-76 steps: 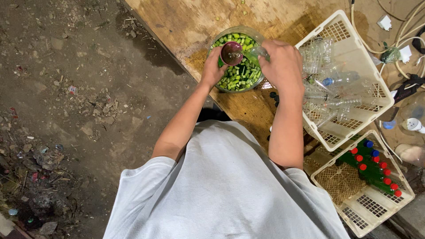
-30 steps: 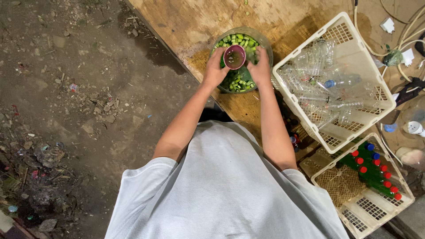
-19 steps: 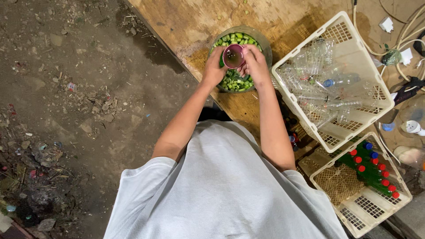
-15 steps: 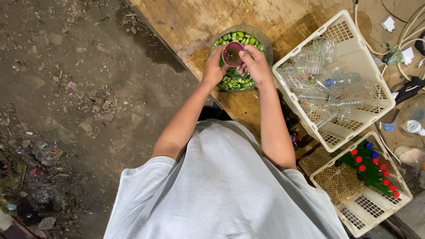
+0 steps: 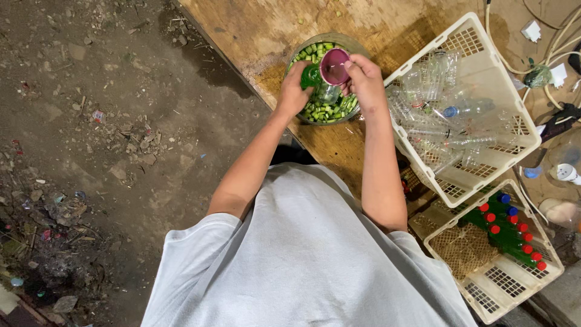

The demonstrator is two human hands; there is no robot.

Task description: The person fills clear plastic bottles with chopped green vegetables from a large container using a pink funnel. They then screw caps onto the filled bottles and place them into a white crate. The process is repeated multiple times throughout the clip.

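A glass bowl full of chopped green vegetable pieces stands on a wooden table. Over the bowl my left hand grips a clear plastic bottle with green content showing at its neck. A maroon funnel sits in the bottle's mouth, tilted, and my right hand holds it by the rim. Both hands hover just above the bowl.
A white plastic crate with several empty clear bottles stands right of the bowl. A second crate lower right holds filled green bottles with red and blue caps. Cables and litter lie at the far right. Dirt floor with debris spreads on the left.
My right hand came back from the crate to the funnel over the bowl. The funnel now tilts on the bottle, which shows more clearly under my hands.
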